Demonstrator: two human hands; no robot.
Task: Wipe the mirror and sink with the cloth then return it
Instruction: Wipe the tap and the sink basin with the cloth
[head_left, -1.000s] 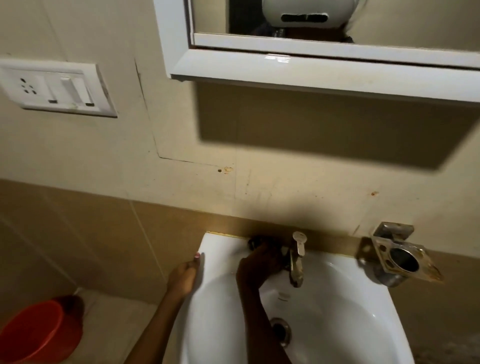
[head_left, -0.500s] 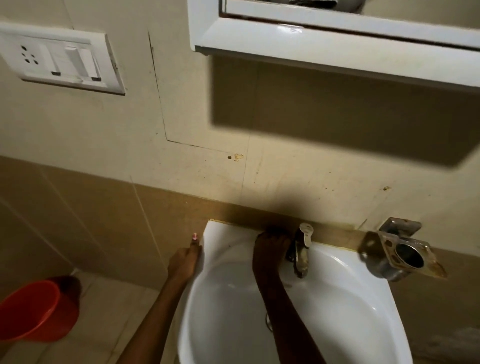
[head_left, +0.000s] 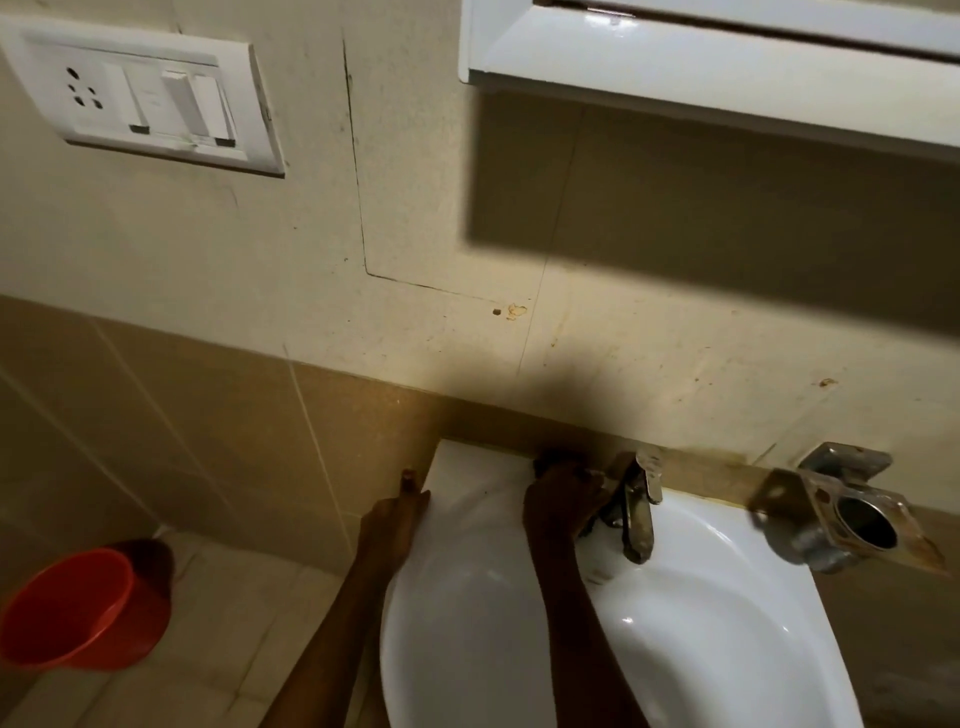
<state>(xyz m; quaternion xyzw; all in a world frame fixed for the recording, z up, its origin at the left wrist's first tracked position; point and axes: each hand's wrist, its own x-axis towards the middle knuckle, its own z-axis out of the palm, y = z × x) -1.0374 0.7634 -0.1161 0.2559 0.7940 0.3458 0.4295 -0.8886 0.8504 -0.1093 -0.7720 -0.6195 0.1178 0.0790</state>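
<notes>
Nearest the camera, two bare forearms reach up over the white sink (head_left: 727, 649), whose basin fills the lower middle of the view. On the sink's left rim rests the left hand (head_left: 397, 512), fingers laid flat along the edge and not closed around anything. Farther in, the right hand (head_left: 563, 499) presses down on the sink's back ledge just left of the metal tap (head_left: 636, 506), its fingers bunched over a dark cloth (head_left: 553, 460) that peeks out beyond the knuckles against the wall. Right of the tap, a rusty metal holder (head_left: 841, 514) juts from the tiles. Down on the floor at the left stands an orange bucket (head_left: 83, 608). Higher on the stained wall sits a white switch plate (head_left: 150, 96), and at the top right only the white lower frame of the mirror (head_left: 727, 57) shows.
</notes>
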